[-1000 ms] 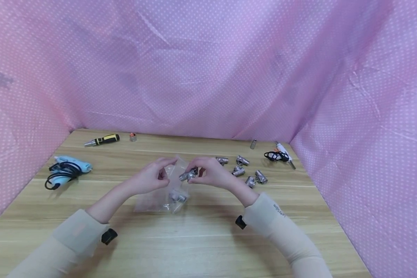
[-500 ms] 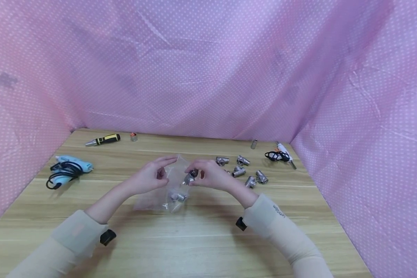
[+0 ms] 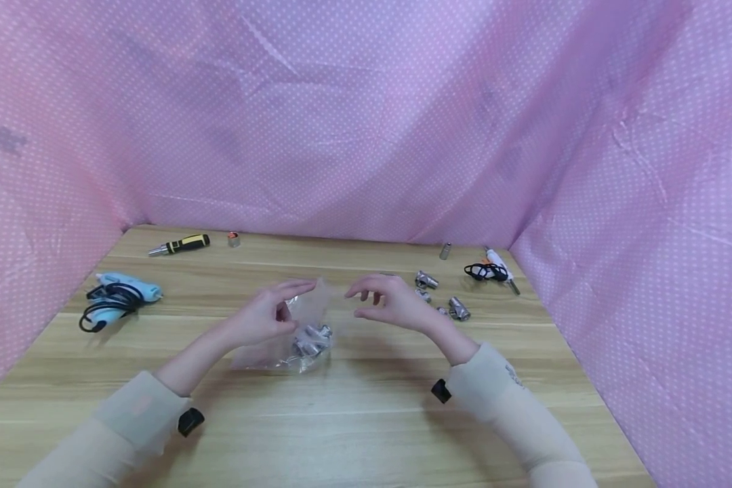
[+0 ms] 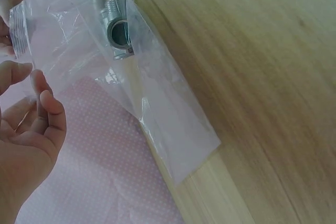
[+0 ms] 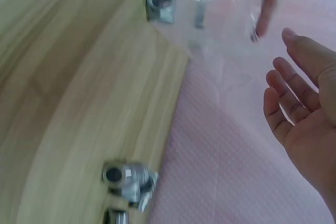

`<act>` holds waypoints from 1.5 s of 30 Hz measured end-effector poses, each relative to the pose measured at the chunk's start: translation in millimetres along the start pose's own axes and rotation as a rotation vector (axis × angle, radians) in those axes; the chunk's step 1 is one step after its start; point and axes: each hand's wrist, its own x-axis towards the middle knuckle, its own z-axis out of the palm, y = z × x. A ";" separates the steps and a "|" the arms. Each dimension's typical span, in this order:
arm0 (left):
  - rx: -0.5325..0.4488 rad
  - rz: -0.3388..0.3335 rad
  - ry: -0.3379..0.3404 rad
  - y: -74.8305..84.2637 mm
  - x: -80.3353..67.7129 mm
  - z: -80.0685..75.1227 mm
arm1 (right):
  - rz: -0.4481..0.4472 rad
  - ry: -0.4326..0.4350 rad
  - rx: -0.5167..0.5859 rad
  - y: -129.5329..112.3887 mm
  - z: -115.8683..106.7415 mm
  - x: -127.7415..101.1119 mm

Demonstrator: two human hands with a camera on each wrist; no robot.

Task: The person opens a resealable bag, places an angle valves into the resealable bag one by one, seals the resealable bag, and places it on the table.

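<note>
My left hand [image 3: 259,318] pinches the mouth of a clear plastic zip bag [image 4: 173,135] between thumb and fingers. Inside the bag lie shiny metal pipe fittings [image 3: 310,344]; in the left wrist view one fitting [image 4: 118,24] shows a round opening and a threaded end. My right hand [image 3: 393,303] is just right of the bag's mouth, fingers spread loosely and holding nothing. On the table beyond it are several loose fittings [image 3: 459,310], some partly hidden by that hand. The right wrist view shows a few of them [image 5: 128,179], blurred.
A light-blue glue gun [image 3: 122,295] with a coiled black cord lies left. Behind it are a black-and-yellow screwdriver [image 3: 183,245] and a small metal ring-like piece [image 3: 234,240]. A small metal cylinder [image 3: 445,251] and a white soldering iron [image 3: 497,268] with black cord lie back right.
My right hand has let go of a fitting inside the bag, which now lies with the one there before, and has drawn back rightward. The left hand still holds the bag.
</note>
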 end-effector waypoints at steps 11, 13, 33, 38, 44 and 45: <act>-0.011 0.046 0.007 0.7 0.7 5.3 | 0.083 0.041 -0.067 23.3 -33.7 -42.2; -0.005 0.058 0.015 1.6 1.4 6.1 | 0.113 0.034 -0.095 30.2 -36.4 -50.3; -0.062 0.007 -0.001 8.1 8.5 9.9 | 0.280 -0.055 -0.168 94.1 -38.9 -128.1; -0.079 0.003 0.010 7.5 10.2 9.9 | 0.343 -0.065 -0.178 107.3 -36.1 -135.1; -0.076 0.017 0.036 4.2 11.1 11.0 | 0.368 -0.090 -0.161 116.1 -34.2 -138.9; -0.076 0.020 0.039 3.7 11.1 11.3 | 0.367 -0.093 -0.161 117.2 -33.9 -139.4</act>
